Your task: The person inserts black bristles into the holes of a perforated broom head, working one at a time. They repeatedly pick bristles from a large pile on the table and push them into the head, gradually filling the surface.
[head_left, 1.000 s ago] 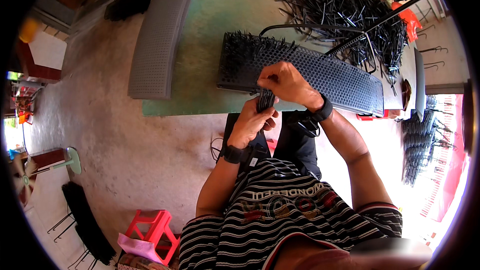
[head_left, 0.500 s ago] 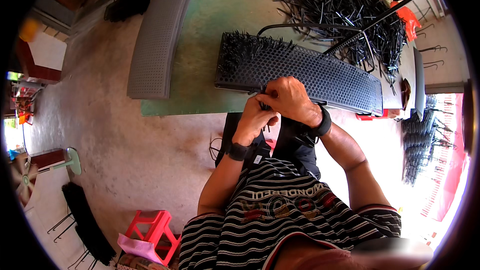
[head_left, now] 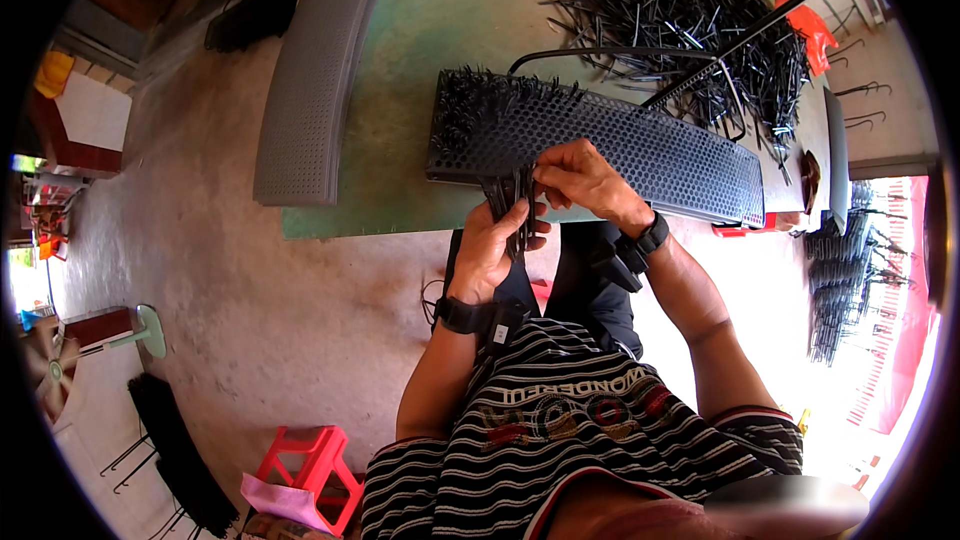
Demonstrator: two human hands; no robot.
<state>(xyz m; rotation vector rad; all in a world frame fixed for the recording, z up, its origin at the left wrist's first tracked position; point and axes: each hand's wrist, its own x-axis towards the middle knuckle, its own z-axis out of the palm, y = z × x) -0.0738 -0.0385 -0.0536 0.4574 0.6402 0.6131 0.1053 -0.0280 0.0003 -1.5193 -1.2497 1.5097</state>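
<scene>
- shirt (head_left: 425, 485): blk w/ white stripes, chest print (head_left: 560, 418), short slvs (head_left: 762, 440), red-edged collar (head_left: 556, 490)
- trousers (head_left: 592, 305): blk
- L wrist strap (head_left: 462, 316): blk, white label (head_left: 500, 333)
- R wrist strap (head_left: 655, 232): blk

A red plastic stool (head_left: 325, 454) stands on the concrete floor (head_left: 220, 240) at lower left, a pink sheet (head_left: 284, 502) against it. Further left is a fan (head_left: 55, 368) with pale blades and a pale green base. At upper right, an orange-red bag (head_left: 816, 42) sits near dark wall hooks (head_left: 866, 90).
</scene>
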